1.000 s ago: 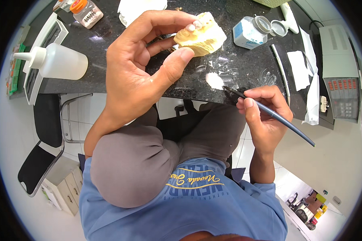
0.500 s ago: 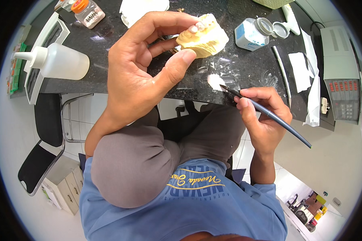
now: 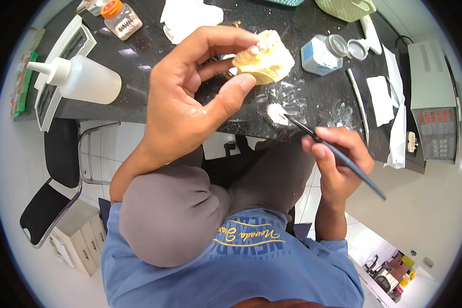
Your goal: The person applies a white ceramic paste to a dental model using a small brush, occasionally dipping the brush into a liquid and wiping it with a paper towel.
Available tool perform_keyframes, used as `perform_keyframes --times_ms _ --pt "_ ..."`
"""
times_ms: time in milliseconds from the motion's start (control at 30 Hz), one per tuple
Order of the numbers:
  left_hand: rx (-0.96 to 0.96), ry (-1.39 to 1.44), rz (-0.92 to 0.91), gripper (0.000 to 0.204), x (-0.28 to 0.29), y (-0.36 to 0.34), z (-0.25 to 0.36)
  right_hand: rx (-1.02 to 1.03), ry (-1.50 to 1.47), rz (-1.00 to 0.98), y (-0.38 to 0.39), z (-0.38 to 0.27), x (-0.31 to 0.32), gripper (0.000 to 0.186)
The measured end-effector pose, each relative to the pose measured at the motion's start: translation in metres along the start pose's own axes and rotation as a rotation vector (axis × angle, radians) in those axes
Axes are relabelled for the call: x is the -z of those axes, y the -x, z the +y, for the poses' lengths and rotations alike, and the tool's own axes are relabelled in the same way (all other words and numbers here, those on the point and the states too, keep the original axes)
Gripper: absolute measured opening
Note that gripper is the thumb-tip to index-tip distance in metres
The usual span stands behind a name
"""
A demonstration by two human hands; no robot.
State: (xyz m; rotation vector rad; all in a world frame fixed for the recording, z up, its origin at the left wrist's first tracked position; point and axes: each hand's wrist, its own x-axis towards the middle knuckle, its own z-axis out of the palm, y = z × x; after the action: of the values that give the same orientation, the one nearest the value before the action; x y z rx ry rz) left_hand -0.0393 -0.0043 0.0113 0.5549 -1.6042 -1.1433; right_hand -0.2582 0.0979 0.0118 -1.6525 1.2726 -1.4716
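Note:
A yellow plaster dental model (image 3: 266,64) is pinched between the thumb and fingers of my left hand (image 3: 190,97), held above the dark counter. Whitish teeth show along its upper edge. My right hand (image 3: 341,161) grips a thin brush (image 3: 346,161) with a dark blue handle, much as one holds a pen. The brush's dark tip touches or hovers just over the edge of a small white paste blob (image 3: 277,113) near the counter's front edge. Whitish smears lie on the stone between the blob and the model.
An open white jar (image 3: 322,55) with its lid flipped aside stands beyond my right hand. At left are a squeeze bottle (image 3: 90,79) and an orange-capped jar (image 3: 121,20). White paper strips (image 3: 379,101) lie right, beside a grey device (image 3: 432,102) with red displays.
The whole view has shifted slightly, so the counter items appear lower. The brush's handle points a little more downward; both hands keep their holds.

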Motion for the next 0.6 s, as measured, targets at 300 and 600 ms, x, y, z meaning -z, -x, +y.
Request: perform_keyframes --times_ms 300,600 --pt "0.017 0.068 0.057 0.033 -0.003 0.001 0.0 0.496 0.082 0.145 -0.032 0.002 -0.037 0.029" --pt "0.008 0.057 0.051 0.032 -0.002 0.0 0.0 0.616 0.212 0.107 -0.049 0.006 -0.044 0.029"
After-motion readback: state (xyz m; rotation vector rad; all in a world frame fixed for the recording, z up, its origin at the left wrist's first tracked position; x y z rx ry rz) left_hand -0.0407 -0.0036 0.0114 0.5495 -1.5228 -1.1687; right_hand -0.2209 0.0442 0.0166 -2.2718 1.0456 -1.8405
